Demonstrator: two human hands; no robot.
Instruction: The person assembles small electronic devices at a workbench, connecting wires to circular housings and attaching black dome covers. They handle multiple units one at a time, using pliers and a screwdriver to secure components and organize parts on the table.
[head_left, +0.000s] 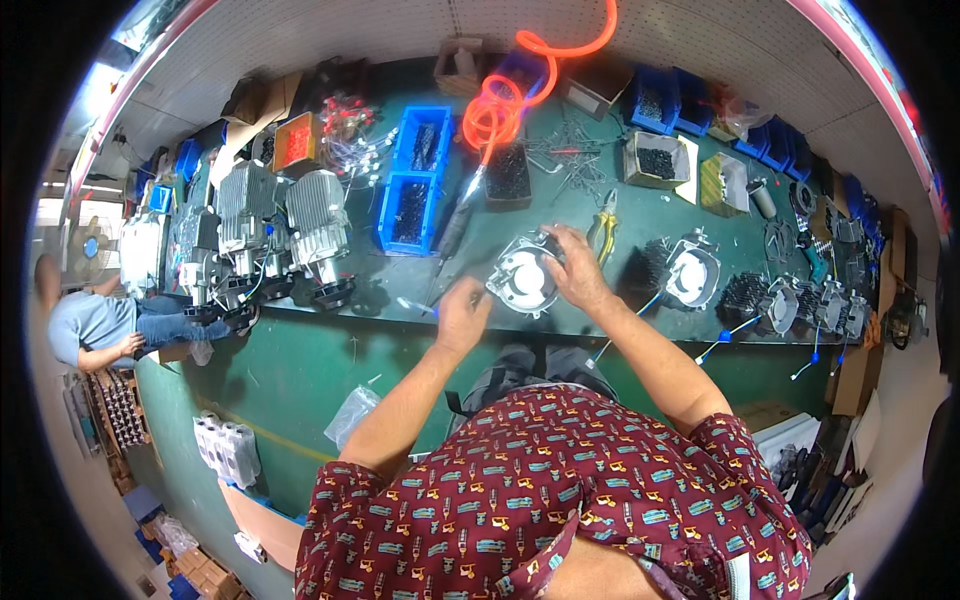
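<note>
Two bare hands, head view, flank a round, grey metal housing (523, 282) with a smooth white centre on the green bench (365, 285). The right hand (580, 270) sets thumb and forefinger, widely parted, at its right rim. The left hand (465, 312) curls beside the left edge; whether its fingers hold anything cannot be told. Yellow-handled pliers (603, 232) lie right of the housing.

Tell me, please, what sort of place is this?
Probably an assembly workshop: I see a long green workbench, blue bins with small dark parts, and finned metal housings.
</note>
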